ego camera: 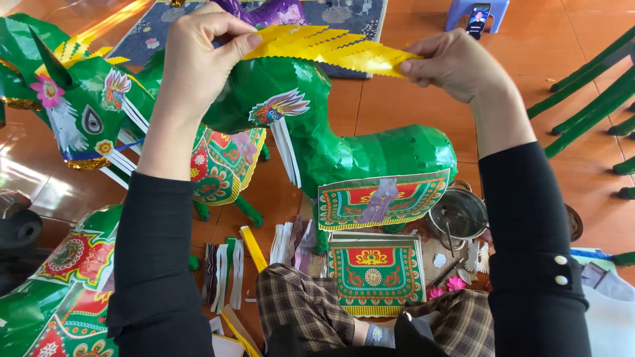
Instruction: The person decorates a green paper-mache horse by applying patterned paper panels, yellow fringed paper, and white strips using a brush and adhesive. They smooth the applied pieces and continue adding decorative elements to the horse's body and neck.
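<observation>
- Up top, the left hand [202,63] and the right hand [456,66] each pinch one end of a yellow fringe [331,49], a zigzag-edged paper strip stretched between them above the neck of the middle horse [317,139]. Both hands are clenched on it, thumb against fingers.
- Three green paper horses show: the middle one under the fringe, a second horse [79,112] at the left with a pink flower and a painted eye on its head, and a third horse [59,291] only partly in view at the lower left.
- One patterned saddle sheet [383,198], red, green and yellow, is stuck on the middle horse's flank; a stack [374,268] of like sheets lies flat on the floor just below it.
- A bird sticker [281,106] in red, blue and white sits on the middle horse's shoulder.
- One metal pot [458,215] stands beside the horse's rump, a stick resting in it.
- Loose paper strips [228,264], white, green and yellow, lie on the floor between the horses and the person's checked trouser knees.
- Several green rods [589,99] lie at the right edge.
- One phone [477,20] leans on a blue stool [493,6] at the far side.
- All of it sits on a floor [410,99] of glossy orange-brown tiles, with a dark patterned mat [347,16] at the top.
</observation>
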